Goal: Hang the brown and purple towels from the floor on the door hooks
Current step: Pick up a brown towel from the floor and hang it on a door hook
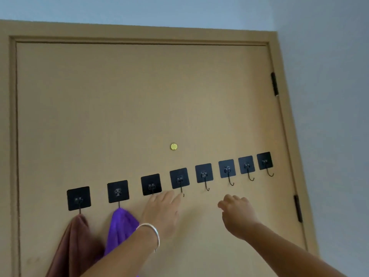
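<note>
Lower ends of brown towel (pixel 73 242) and purple towel (pixel 119 228) beyond the bottom edge.

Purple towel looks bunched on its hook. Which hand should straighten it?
Left, probably. The left hand is open and empty, right beside the purple towel on the second hook. The right hand, also empty, is farther off, below the hooks to the right.
</note>
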Available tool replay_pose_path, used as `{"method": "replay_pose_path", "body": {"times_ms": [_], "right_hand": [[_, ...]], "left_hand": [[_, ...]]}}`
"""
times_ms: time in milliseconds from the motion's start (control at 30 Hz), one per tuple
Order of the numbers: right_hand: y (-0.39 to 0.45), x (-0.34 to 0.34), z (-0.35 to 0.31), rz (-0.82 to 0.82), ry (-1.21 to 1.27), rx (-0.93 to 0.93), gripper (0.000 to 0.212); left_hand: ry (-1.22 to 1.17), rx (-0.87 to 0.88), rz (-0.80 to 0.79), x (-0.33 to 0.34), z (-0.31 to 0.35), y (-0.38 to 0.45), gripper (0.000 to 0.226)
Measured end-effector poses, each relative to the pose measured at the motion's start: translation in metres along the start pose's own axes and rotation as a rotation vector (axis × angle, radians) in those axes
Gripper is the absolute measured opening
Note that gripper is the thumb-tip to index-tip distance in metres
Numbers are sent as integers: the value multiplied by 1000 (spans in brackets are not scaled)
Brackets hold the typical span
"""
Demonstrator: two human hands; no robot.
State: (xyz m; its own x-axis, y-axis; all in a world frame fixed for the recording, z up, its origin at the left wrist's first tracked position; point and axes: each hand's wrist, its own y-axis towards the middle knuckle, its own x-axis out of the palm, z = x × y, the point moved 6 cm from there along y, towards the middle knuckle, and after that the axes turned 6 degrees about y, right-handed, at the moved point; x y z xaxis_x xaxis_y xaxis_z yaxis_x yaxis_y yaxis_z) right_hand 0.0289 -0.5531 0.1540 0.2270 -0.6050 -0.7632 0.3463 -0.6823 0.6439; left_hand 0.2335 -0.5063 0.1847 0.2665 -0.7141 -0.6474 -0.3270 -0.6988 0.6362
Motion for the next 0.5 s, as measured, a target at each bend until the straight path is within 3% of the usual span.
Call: {"method": "replay_pose_path", "body": {"times_ms": [200,500], "right_hand": [[-64,-28,103,49,-114,149,38],[-180,-118,197,61,-406,395,38]], "left_hand": [[-105,119,33,7,108,43,61],[-408,388,241,-30,266,94,62]]}}
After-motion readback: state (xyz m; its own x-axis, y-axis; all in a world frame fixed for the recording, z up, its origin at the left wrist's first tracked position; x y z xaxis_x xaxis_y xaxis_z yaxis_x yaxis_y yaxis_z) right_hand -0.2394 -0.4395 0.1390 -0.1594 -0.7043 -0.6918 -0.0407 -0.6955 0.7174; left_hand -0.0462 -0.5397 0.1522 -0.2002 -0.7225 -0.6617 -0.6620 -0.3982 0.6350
